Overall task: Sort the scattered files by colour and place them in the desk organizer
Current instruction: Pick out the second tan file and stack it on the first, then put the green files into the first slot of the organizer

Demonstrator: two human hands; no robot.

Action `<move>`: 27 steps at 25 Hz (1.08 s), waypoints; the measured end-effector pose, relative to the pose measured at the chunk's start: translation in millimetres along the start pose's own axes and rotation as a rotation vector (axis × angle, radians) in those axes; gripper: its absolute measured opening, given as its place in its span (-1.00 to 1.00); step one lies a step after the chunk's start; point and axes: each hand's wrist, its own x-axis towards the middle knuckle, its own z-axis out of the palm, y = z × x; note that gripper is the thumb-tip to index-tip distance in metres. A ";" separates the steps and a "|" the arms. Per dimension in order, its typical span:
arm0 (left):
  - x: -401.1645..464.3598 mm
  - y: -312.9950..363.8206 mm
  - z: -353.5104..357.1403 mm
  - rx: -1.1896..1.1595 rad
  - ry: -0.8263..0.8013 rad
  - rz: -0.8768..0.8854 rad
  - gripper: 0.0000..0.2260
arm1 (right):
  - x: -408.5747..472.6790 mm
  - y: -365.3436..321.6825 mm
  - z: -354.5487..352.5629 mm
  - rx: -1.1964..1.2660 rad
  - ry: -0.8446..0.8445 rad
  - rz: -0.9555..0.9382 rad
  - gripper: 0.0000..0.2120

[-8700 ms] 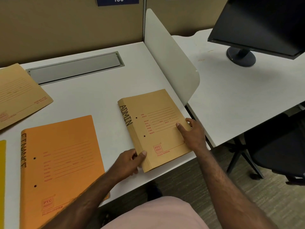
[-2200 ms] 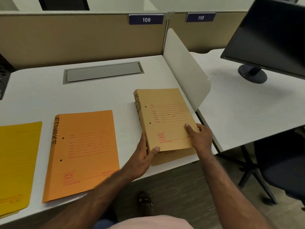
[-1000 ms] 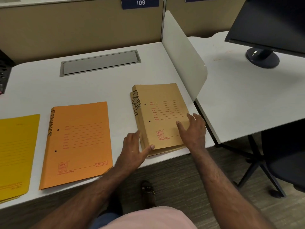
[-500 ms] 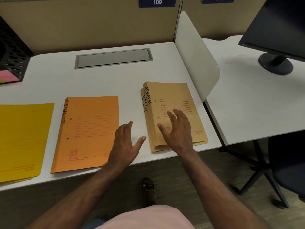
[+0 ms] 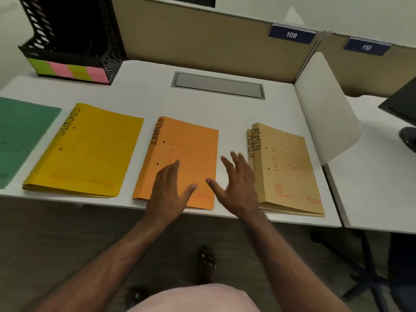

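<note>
Behind the FINANCE file (image 5: 182, 154) stood a black organizer (image 5: 74, 39) with pink-green labels, ADMIN files (image 5: 286, 167) right, SPORTS file (image 5: 90, 149) left; both grips, left hand (image 5: 167, 194) and right hand (image 5: 238, 185), spread, holding nothing.

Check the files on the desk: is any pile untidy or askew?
Only the ADMIN pile: its top tan file sits shifted right of the one beneath, so two spines show. The FINANCE file and SPORTS file lie flat.
</note>
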 end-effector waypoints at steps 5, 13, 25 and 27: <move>-25.3 -61.5 -56.5 0.015 0.077 -0.053 -0.11 | -5.5 -82.8 24.0 -0.007 -0.044 -0.116 -0.21; -74.8 -150.7 -135.4 0.041 0.152 -0.124 -0.01 | -15.4 -202.2 72.0 -0.011 -0.103 -0.308 -0.22; -83.5 -247.7 -217.8 -0.110 0.312 -0.336 -0.07 | 17.8 -343.1 131.5 0.042 -0.216 -0.539 -0.24; -74.8 -265.7 -231.2 -0.120 0.345 -0.342 -0.08 | 31.6 -365.5 145.9 0.065 -0.210 -0.552 -0.26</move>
